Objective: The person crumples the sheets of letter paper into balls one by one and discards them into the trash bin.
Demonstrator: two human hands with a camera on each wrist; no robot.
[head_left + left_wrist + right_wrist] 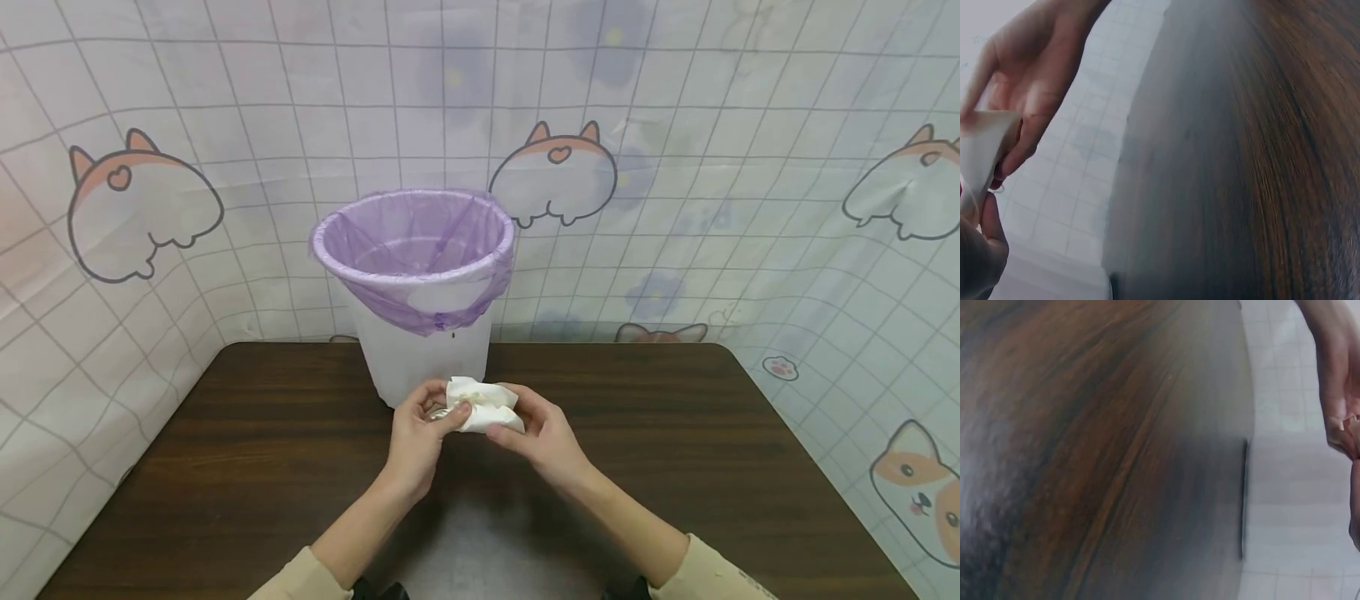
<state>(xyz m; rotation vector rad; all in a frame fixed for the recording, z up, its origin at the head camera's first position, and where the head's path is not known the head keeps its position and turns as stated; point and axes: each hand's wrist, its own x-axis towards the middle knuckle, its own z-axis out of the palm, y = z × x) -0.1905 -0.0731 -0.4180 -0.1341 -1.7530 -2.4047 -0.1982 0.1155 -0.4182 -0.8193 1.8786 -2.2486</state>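
A crumpled, folded piece of white paper (487, 419) with a faint brownish stain is held up between both hands, above the table in front of the bin. My left hand (420, 429) pinches its left end, the thumb lying on top. A small shiny, ring-like bit shows by the left fingers, too small to make out. On the other end, my right hand (551, 437) grips the paper between thumb and fingers. In the left wrist view the paper (984, 140) spans the two hands; the right wrist view catches only a sliver of it at the edge.
Behind the hands stands a white bin (427, 358) lined with a purple bag (442, 312) folded over its rim. Both are on a dark wood table (262, 467). A white gridded curtain (712, 250) with cartoon corgis hangs around the back and sides.
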